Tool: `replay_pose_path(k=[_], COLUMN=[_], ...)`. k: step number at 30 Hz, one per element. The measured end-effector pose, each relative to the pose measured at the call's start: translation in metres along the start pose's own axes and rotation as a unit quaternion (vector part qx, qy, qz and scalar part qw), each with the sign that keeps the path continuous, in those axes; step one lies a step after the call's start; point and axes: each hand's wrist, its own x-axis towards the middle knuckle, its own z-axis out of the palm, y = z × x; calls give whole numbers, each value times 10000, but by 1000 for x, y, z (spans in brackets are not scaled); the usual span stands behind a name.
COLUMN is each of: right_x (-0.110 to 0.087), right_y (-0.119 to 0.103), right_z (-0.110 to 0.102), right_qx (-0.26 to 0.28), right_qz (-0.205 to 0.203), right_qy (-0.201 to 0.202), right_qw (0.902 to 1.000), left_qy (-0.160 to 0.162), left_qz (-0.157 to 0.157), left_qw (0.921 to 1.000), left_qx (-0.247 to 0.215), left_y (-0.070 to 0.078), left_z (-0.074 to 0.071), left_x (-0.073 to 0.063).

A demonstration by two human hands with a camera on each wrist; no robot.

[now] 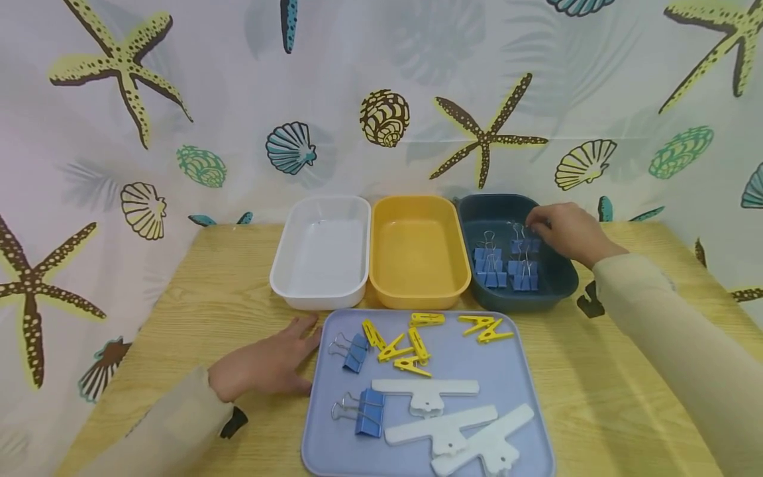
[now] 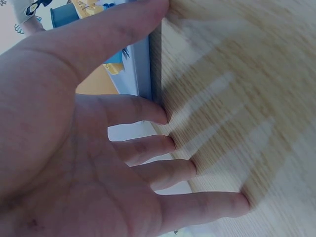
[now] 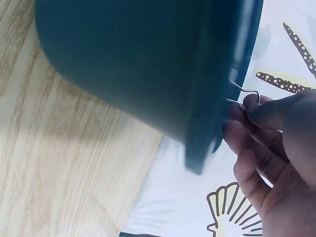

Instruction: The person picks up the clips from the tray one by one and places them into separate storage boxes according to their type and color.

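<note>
Over the right side of the dark teal bin (image 1: 560, 285), my right hand (image 1: 569, 232) pinches the wire handles of a binder clip (image 3: 252, 91) between thumb and fingertips; the bin wall hides its body in the right wrist view. Several blue binder clips (image 1: 490, 275) stand in that bin with handles up. My left hand (image 1: 268, 358) has its fingers spread, fingertips on the wooden table at the left edge of the lavender tray (image 1: 322, 457). On that tray lie a smaller blue binder clip (image 1: 356, 352) and a larger blue binder clip (image 1: 371, 412).
Several yellow clothespins (image 1: 419, 346) lie toward the tray's far side, with white bag clips (image 1: 447, 430) nearer me. A white bin (image 1: 324, 258) and a yellow bin (image 1: 420, 258) stand left of the teal one. Behind them hangs a shell-patterned curtain (image 1: 340, 79).
</note>
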Motion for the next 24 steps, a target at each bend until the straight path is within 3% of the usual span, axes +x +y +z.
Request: replay_pose_path(k=[13,20,24], right_x=[-1,-2,-3], right_y=[1,1,1], right_z=[7,9,10], right_qx=[15,27,70], right_qz=[3,20,10], right_qy=[-156,-177,-211], right_qw=[9999,9998,9998], left_qy=[-48,71,24], left_qz=[-35,246,210], left_qw=[10000,9997,9998], left_qx=[25,55,27], left_y=[-2,-5,-4], left_z=[0,1,0], left_x=[2,3,2])
